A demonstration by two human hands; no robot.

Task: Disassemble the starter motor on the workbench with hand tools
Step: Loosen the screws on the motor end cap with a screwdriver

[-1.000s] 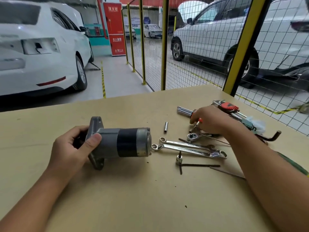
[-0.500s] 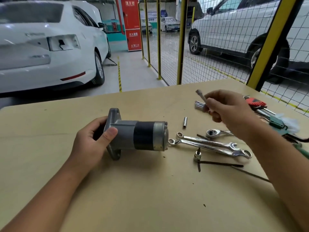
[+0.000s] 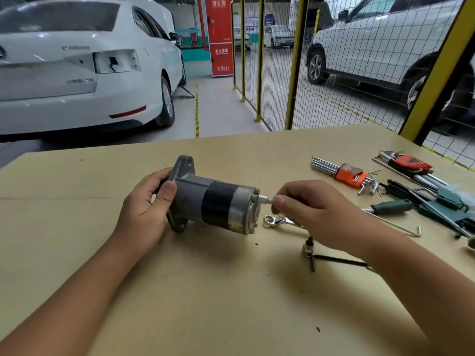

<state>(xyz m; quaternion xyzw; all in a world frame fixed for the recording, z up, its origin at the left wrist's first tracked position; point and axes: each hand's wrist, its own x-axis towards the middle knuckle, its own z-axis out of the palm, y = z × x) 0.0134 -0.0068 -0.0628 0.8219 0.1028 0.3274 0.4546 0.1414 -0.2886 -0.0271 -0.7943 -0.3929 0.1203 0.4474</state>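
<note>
The starter motor (image 3: 216, 200), grey with a black band, lies on its side on the tan workbench (image 3: 205, 291). My left hand (image 3: 146, 209) grips its flanged left end, thumb on the housing. My right hand (image 3: 313, 211) pinches a small silver socket (image 3: 264, 199) and holds it against a bolt at the top of the motor's right end cap. Chrome wrenches (image 3: 276, 221) lie just below that hand, mostly hidden by it.
An orange hex key set (image 3: 347, 174), a red hex key set (image 3: 408, 164), a green-handled tool (image 3: 393, 207) and a black T-handle with socket (image 3: 309, 250) lie to the right. A yellow mesh fence (image 3: 290, 73) and parked cars stand beyond the bench.
My right hand lifted the small socket from the tool pile, carried it left and set it against the motor's end cap. The left hand kept its grip on the motor.
</note>
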